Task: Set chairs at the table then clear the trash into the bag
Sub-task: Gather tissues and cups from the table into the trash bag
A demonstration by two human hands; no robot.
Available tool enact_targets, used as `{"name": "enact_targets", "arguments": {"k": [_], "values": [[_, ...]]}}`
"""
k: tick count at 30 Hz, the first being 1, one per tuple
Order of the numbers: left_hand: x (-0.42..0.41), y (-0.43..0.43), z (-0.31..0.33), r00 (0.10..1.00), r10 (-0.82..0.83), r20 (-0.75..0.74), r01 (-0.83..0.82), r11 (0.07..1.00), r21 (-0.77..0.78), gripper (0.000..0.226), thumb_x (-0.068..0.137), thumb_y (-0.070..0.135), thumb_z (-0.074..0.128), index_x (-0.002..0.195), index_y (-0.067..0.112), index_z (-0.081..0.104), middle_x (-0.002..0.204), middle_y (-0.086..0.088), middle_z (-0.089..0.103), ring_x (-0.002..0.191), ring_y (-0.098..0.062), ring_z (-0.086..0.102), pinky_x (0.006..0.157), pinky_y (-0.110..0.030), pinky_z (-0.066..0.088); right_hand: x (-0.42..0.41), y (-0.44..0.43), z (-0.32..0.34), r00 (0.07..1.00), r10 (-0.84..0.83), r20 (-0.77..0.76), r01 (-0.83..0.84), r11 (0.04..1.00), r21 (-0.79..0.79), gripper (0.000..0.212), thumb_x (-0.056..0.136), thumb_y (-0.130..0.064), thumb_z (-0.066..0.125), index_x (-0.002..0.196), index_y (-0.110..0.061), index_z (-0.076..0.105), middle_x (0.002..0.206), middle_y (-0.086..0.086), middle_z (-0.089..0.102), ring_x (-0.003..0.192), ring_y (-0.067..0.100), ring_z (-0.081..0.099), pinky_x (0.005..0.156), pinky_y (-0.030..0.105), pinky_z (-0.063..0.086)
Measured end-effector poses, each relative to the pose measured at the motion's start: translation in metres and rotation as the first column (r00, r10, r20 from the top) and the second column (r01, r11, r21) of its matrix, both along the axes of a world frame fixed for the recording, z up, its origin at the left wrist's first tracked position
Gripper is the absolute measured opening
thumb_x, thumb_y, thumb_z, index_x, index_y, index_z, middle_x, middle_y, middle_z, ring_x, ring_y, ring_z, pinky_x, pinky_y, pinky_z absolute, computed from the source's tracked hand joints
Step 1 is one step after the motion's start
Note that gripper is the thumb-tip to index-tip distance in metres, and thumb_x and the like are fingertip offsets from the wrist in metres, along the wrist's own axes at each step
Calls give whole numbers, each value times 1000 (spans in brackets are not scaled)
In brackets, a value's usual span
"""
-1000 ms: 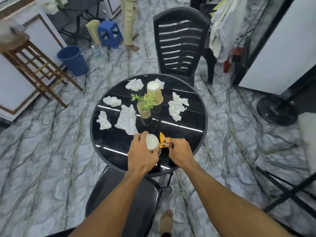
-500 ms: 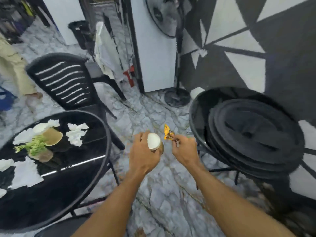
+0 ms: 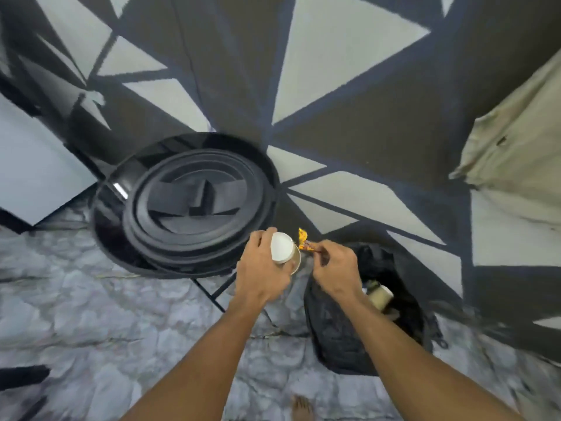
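My left hand (image 3: 261, 268) grips a paper cup (image 3: 285, 249), white bottom facing me. My right hand (image 3: 334, 268) pinches an orange snack wrapper (image 3: 303, 238) just right of the cup. Both hands hover at the left rim of an open black trash bag (image 3: 337, 332) that stands on the floor. Inside the bag lies another paper cup (image 3: 379, 294) with some trash. The table and chairs are out of view.
A second round black table (image 3: 115, 214) with stacked black round pieces (image 3: 194, 208) stands left of the bag. A wall with grey and white triangles (image 3: 334, 71) rises behind. A beige cloth (image 3: 516, 147) hangs at right. Marble floor (image 3: 91, 314) lies below.
The view has swung right, away from the littered table toward the wall and the trash bag. Both hands carried the cup and wrapper along and now hover by the bag.
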State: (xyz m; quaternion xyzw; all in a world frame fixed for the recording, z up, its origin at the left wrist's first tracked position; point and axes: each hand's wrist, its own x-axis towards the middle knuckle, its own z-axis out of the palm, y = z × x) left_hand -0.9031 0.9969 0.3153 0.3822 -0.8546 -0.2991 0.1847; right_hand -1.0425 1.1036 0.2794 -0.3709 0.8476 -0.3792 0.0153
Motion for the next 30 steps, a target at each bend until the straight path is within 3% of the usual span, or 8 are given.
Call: {"name": "enact_targets", "arguments": {"k": [8, 15, 18, 22, 26, 30], "values": [[-127, 79, -54, 952, -281, 122, 269, 957, 111, 72, 77, 40, 77, 140, 24, 45, 136, -1, 48, 117, -31, 57, 92, -46, 53, -82, 123, -61, 943, -320, 95, 296, 933, 202, 10, 81, -3, 65, 86, -10, 70, 78, 10, 71, 73, 31, 66, 65, 37, 54], [-188, 119, -91, 902, -382, 204, 358, 923, 143, 73, 75, 34, 80, 138, 20, 46, 134, -5, 50, 122, -30, 51, 94, -44, 49, -112, 176, -88, 865, -482, 137, 418, 844, 336, 11, 80, 2, 60, 82, -5, 68, 78, 15, 70, 72, 35, 64, 61, 33, 46], [-207, 129, -102, 902, -384, 198, 351, 918, 182, 79, 72, 31, 81, 141, 17, 45, 135, -8, 50, 123, -32, 50, 95, -46, 51, -123, 184, -96, 847, -507, 156, 433, 831, 348, 10, 79, -1, 62, 83, -7, 69, 75, 13, 70, 71, 35, 64, 61, 37, 51], [-218, 129, -118, 847, -443, 294, 389, 893, 224, 98, 72, 29, 82, 154, 13, 31, 152, -11, 40, 139, -32, 37, 112, -47, 41, -133, 190, -100, 852, -490, 183, 389, 828, 404, 15, 79, -11, 70, 94, -13, 70, 87, 10, 74, 80, 34, 67, 70, 43, 58], [-213, 119, -124, 833, -470, 293, 438, 882, 172, 90, 73, 24, 80, 151, 11, 37, 150, -11, 43, 137, -33, 39, 112, -45, 41, -136, 185, -96, 859, -460, 226, 353, 851, 388, 14, 77, -11, 68, 92, -11, 69, 89, 10, 73, 82, 33, 67, 71, 42, 57], [-203, 106, -120, 840, -466, 280, 442, 885, 146, 80, 74, 24, 79, 146, 11, 45, 145, -10, 48, 134, -31, 43, 110, -41, 41, -133, 155, -89, 900, -354, 255, 233, 884, 405, 22, 81, -18, 70, 104, -16, 70, 103, 5, 73, 96, 27, 66, 80, 35, 54]]}}
